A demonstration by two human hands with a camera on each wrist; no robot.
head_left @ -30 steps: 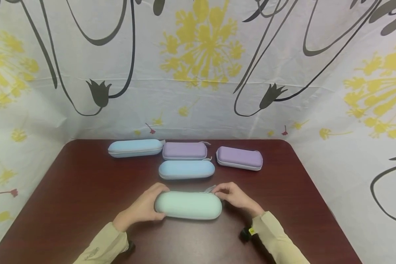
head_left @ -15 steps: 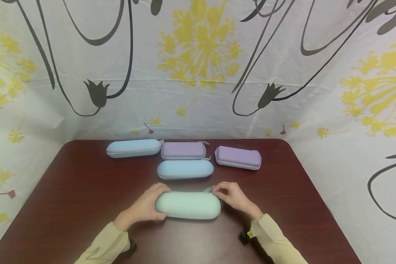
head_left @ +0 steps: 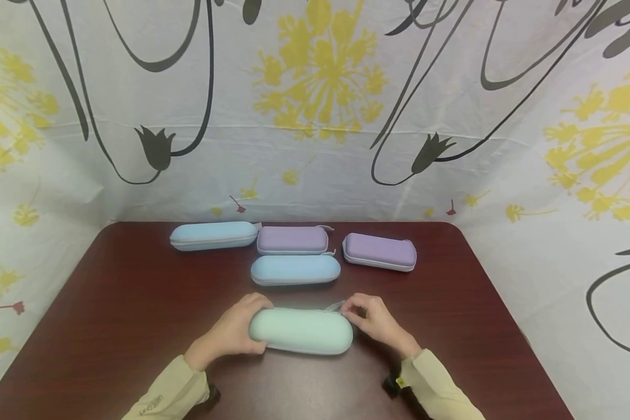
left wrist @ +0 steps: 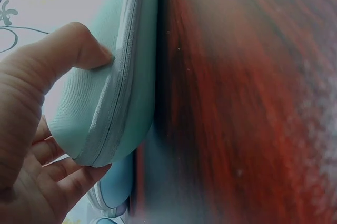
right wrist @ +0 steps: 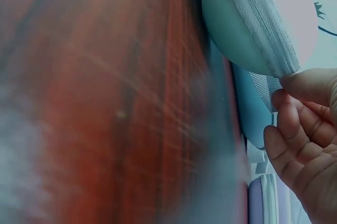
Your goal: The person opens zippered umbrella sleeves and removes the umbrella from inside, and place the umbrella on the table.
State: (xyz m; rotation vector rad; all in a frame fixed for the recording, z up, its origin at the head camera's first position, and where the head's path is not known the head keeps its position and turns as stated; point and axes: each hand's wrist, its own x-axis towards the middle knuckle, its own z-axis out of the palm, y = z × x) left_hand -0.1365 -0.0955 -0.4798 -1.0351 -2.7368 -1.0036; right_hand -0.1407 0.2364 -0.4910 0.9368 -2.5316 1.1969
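Observation:
A mint green zip case (head_left: 300, 331) lies lengthwise across the table in front of the person. The left hand (head_left: 237, 326) grips its left end, thumb on the near side and fingers round the far side. In the left wrist view that thumb (left wrist: 87, 50) presses beside the zipper (left wrist: 118, 82), which runs closed along the visible side. The right hand (head_left: 375, 318) is at the far right corner, thumb and forefinger pinching at the zipper's end. A grey strap loop (head_left: 334, 306) sticks out beside those fingertips. The zipper pull is hidden by the fingers.
Behind the mint case lies a blue case (head_left: 296, 270). Farther back are another blue case (head_left: 213, 235), a purple case (head_left: 292, 240) and a second purple case (head_left: 380, 251) to the right. A flower-patterned cloth (head_left: 273, 175) hangs behind the dark red table (head_left: 136, 291).
The mint case has shifted slightly toward the person, its right end a little more than its left. Both hands keep their hold; the right hand has dropped slightly nearer too.

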